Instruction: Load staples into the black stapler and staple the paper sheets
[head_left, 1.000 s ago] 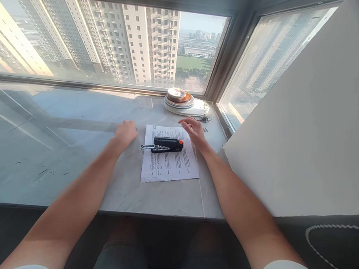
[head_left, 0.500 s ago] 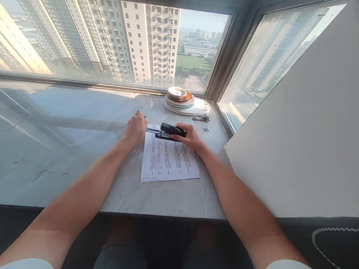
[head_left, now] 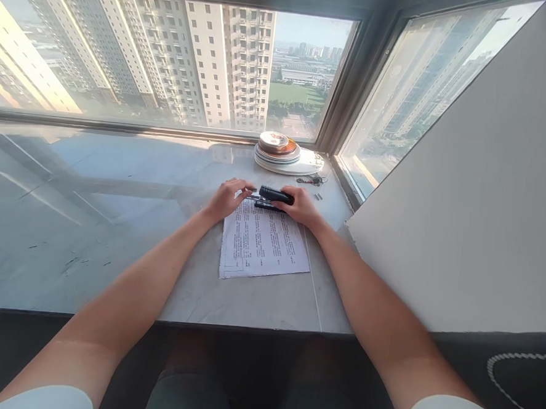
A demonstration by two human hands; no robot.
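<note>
A black stapler (head_left: 276, 195) lies over the top of a printed sheet of paper (head_left: 265, 247), its upper arm raised from the lower part and a metal piece sticking out to the left. My right hand (head_left: 301, 205) is closed around its right end. Close to the stapler's left end is my left hand (head_left: 229, 199). Its fingertips pinch a small grey piece, which looks like a strip of staples (head_left: 254, 190). Two more short staple strips (head_left: 318, 197) rest on the sill, right of my right hand.
A stack of plates (head_left: 278, 154) stands by the window corner, with keys (head_left: 312, 180) in front. The stone sill (head_left: 193, 298) ends at a front edge near me. Several dark bits (head_left: 71, 260) lie at left. A white wall (head_left: 461, 228) bounds the right side.
My left hand has moved right and turned, bringing the small grey strip up to the stapler's left end. My right hand and the stapler have shifted slightly right in view.
</note>
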